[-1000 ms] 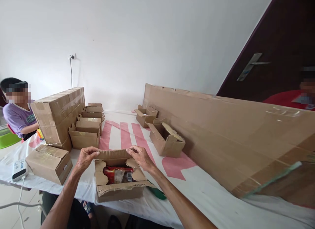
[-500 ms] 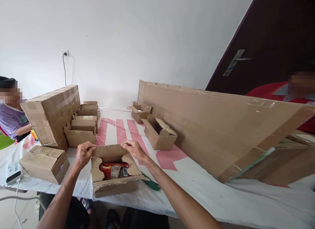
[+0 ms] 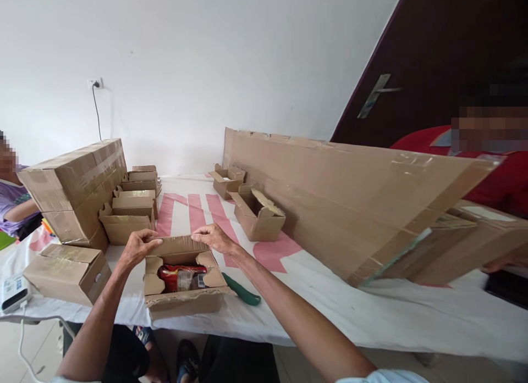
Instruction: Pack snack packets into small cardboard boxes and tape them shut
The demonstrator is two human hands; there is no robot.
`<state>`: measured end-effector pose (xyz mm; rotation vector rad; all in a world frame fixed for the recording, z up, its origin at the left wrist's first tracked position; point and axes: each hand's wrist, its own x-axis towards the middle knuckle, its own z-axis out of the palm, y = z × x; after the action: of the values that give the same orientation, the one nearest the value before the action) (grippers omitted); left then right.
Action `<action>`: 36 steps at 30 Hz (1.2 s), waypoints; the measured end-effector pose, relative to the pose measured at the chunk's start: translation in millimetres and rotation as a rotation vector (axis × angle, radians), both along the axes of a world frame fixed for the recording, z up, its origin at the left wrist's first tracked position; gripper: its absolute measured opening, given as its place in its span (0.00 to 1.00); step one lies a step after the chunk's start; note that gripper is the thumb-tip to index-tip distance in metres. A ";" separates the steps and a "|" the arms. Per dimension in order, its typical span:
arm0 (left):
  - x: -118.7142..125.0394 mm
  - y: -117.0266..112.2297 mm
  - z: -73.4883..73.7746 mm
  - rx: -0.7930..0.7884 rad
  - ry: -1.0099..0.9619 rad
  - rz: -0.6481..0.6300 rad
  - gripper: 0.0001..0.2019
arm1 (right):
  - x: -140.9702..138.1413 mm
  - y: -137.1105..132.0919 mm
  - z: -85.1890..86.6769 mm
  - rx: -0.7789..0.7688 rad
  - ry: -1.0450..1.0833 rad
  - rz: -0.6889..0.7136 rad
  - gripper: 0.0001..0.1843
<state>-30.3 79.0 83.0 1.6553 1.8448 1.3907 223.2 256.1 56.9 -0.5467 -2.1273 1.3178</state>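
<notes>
Got an open cardboard box (image 3: 185, 307) at the near edge of the cloth-covered table (image 3: 371, 317), right in front of the body, with a red packet (image 3: 171, 277) lying inside between the notched side flaps (image 3: 154, 276). Pinching the far flap (image 3: 177, 246) between thumb and fingers, with the left hand (image 3: 139, 247) at its left end and the right hand (image 3: 215, 238) toward its right end. Just right of the box, a long dark-green thing (image 3: 245, 295), can't tell what exactly. Over to the left, a closed carton (image 3: 58, 268) plus a white device (image 3: 15, 292) with a cable. Farther back on that side, a row of open boxes (image 3: 127, 228) beside a stack of taped cartons (image 3: 82, 179). Across from those, two more open boxes (image 3: 256, 223) by a big cardboard sheet (image 3: 330, 196) standing on edge. Beyond that, somebody in red (image 3: 487, 177); far left, somebody in purple (image 3: 10, 199).
</notes>
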 end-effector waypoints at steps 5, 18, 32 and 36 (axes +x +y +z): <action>8.0 11.0 0.7 0.019 0.080 0.067 0.11 | -5.9 -7.6 4.3 0.049 0.006 -0.012 0.17; 17.3 -85.2 -22.3 -0.160 0.115 0.140 0.42 | 5.1 -22.9 -1.1 0.163 0.019 -0.103 0.18; 34.2 -119.6 -55.5 -0.096 0.361 -0.014 0.36 | -14.8 -14.5 -29.6 0.144 -0.091 -0.201 0.13; 36.1 -126.2 -63.5 -0.072 0.426 0.000 0.41 | -21.4 -13.2 -39.1 0.072 -0.150 -0.133 0.20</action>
<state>5.8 -47.2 19.5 2.0323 2.0824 1.0103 201.7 243.0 17.8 -0.7644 -2.2063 1.1547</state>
